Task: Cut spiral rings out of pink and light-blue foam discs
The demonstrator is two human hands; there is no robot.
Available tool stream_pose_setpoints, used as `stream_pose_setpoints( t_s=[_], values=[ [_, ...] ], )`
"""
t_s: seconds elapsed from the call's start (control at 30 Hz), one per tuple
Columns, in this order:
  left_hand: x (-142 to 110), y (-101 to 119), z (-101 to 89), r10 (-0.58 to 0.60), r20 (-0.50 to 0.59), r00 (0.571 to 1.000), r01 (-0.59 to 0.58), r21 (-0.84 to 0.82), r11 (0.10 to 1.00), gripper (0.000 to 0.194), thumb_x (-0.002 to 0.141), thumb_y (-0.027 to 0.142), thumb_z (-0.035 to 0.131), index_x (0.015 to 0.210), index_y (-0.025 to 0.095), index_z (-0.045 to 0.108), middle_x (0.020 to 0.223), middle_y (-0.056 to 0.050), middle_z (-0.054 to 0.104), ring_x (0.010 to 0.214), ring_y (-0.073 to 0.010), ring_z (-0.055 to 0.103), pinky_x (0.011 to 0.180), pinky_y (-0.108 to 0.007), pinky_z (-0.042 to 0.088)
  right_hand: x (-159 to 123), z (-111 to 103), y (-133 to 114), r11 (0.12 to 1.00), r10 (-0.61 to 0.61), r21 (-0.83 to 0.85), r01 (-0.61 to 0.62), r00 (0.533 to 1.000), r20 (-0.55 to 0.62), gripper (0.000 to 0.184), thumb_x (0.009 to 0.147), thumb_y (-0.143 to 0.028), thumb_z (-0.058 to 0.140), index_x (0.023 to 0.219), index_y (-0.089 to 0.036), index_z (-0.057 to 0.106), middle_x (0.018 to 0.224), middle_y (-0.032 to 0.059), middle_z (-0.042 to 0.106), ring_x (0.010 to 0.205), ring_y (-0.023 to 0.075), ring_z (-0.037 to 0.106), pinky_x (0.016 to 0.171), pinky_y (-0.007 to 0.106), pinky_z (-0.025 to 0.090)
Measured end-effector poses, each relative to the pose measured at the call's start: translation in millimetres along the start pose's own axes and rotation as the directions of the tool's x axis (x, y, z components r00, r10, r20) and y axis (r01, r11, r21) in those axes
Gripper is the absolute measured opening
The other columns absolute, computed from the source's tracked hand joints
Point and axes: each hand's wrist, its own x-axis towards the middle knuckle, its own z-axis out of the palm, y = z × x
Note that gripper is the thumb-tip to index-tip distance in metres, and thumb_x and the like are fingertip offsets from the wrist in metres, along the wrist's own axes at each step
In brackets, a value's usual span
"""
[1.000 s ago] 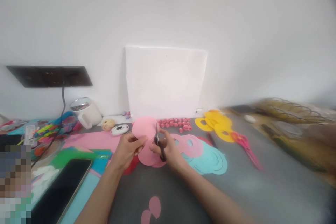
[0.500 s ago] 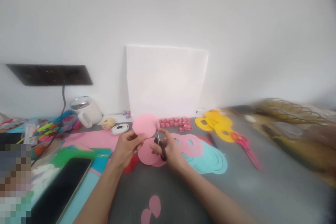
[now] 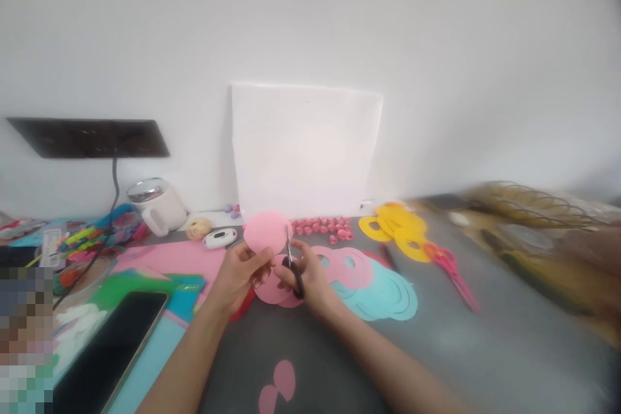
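My left hand (image 3: 247, 270) pinches the lower edge of a pink paper circle (image 3: 266, 231), held up above the table. My right hand (image 3: 306, 277) grips black-handled scissors (image 3: 293, 268), whose blades point upward along the circle's right edge. Whether the blades are apart is hard to make out. Below the hands lie more pink paper circles (image 3: 272, 292), partly hidden by my fingers. Two small pink paper pieces (image 3: 284, 380) rest on the grey table closer to me.
Pink and turquoise paper rings (image 3: 388, 294) lie right of my hands, near yellow rings (image 3: 395, 226) and pink scissors (image 3: 453, 275). Small rolled red-pink paper coils (image 3: 324, 228) sit behind. At left are a phone (image 3: 114, 349), coloured paper (image 3: 140, 288) and a white mug (image 3: 160, 207).
The left fingers have shifted slightly on the pink circle. The scissors remain at its right edge, and the whole view has moved a little.
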Motion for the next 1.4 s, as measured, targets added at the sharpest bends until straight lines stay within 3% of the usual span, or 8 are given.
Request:
stream_pose_setpoints(
  t_s=[0.27, 0.43, 0.8, 1.4],
  values=[
    [1, -7, 1.4, 0.018, -0.084, 0.996, -0.016, 0.033, 0.999, 0.033, 0.059, 0.036, 0.077, 0.053, 0.013, 0.055, 0.043, 0.005, 0.043, 0.04, -0.0039, 0.033, 0.04, -0.019, 0.025, -4, 0, -1, 0.999, 0.032, -0.018, -0.03, 0.997, 0.067, 0.063, 0.065, -0.03, 0.075, 0.116, -0.018, 0.041, 0.056, -0.0073, 0.058, 0.051, 0.013, 0.056, 0.052, 0.025, 0.043],
    [2, -7, -3.0, 0.042, -0.067, 0.997, -0.031, 0.156, 0.987, 0.029, 0.063, 0.034, 0.074, 0.054, 0.013, 0.057, 0.042, 0.005, 0.043, 0.041, -0.0051, 0.033, 0.04, -0.02, 0.024, 1, -2, 2, 0.998, -0.026, 0.061, 0.02, 0.996, 0.088, 0.066, 0.06, -0.028, 0.078, 0.114, -0.02, 0.04, 0.063, -0.0069, 0.057, 0.054, 0.0102, 0.05, 0.055, 0.023, 0.038],
    [2, -8, -7.9, 0.051, -0.047, 0.998, -0.041, 0.185, 0.982, 0.03, 0.065, 0.033, 0.074, 0.054, 0.012, 0.056, 0.043, 0.005, 0.044, 0.042, -0.005, 0.034, 0.042, -0.019, 0.025, 0, -3, -2, 0.993, -0.034, 0.113, 0.019, 0.991, 0.132, 0.064, 0.06, -0.028, 0.079, 0.112, -0.022, 0.043, 0.065, -0.0075, 0.052, 0.056, 0.0088, 0.042, 0.054, 0.021, 0.033],
    [4, -6, -10.1, 0.072, -0.042, 0.997, -0.064, 0.156, 0.986, 0.03, 0.064, 0.034, 0.075, 0.057, 0.013, 0.055, 0.044, 0.006, 0.042, 0.042, -0.0044, 0.033, 0.043, -0.021, 0.021, -2, -1, -5, 0.999, 0.012, 0.029, -0.014, 0.999, 0.053, 0.064, 0.06, -0.027, 0.077, 0.113, -0.018, 0.042, 0.054, -0.0088, 0.054, 0.05, 0.0091, 0.046, 0.052, 0.022, 0.039]
  ],
)
